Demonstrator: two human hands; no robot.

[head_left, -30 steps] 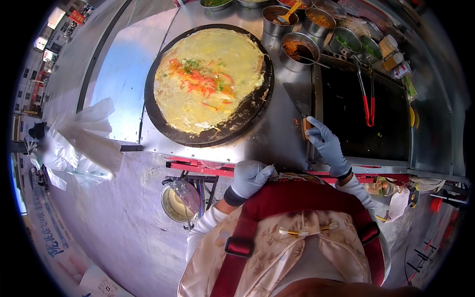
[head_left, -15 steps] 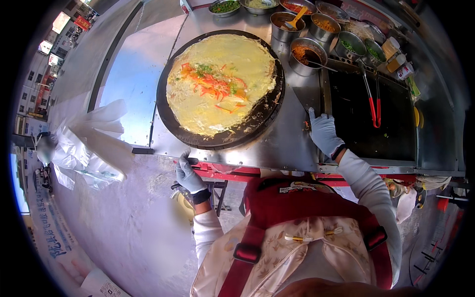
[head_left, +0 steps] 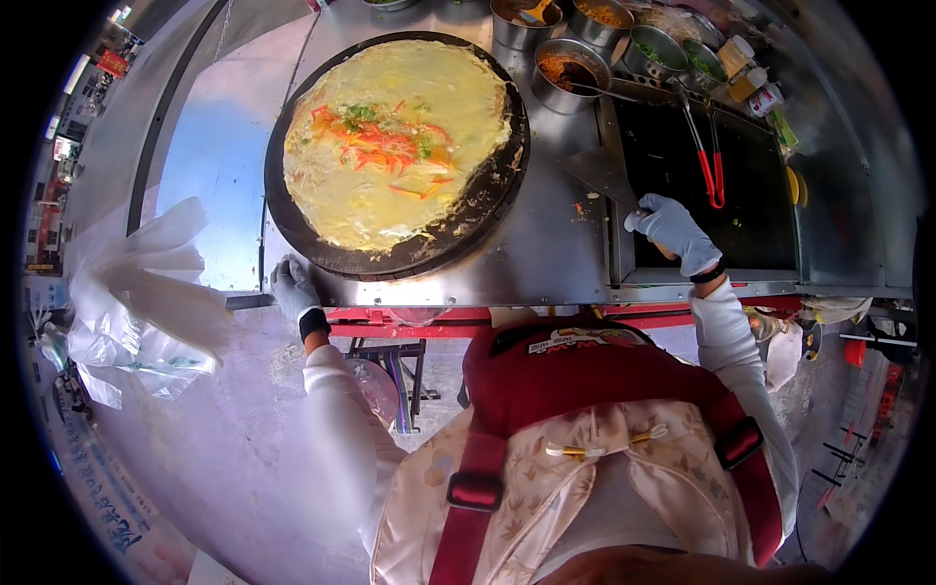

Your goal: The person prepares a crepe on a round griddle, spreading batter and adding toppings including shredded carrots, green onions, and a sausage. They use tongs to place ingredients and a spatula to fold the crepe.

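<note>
A thin, pale yellow crepe (head_left: 429, 97) covers most of the round black griddle (head_left: 519, 146). Shredded orange-red vegetable (head_left: 375, 154) and chopped greens (head_left: 361, 115) lie across its middle. My right hand (head_left: 675, 232), in a pale glove, is closed at the narrow end of a metal scraper (head_left: 597, 174); its handle is hidden by the fingers. The wide blade points left, low over the steel counter. My gloved left hand (head_left: 293, 288) rests on the counter's front edge, just below the griddle's left side, fingers stretched out with nothing seen in them.
Red-handled tongs (head_left: 711, 171) lie on the dark flat hotplate (head_left: 751, 229) at the right. Behind stand metal pots, including one of red-brown filling (head_left: 570, 70) with a ladle. Plastic bags (head_left: 146, 302) hang at the left. Bottles (head_left: 746, 83) stand at the back right.
My left hand has moved left along the counter's front edge. My right hand has turned and closed at the scraper's narrow end. The whole view has shifted, with the counter sitting higher and further left.
</note>
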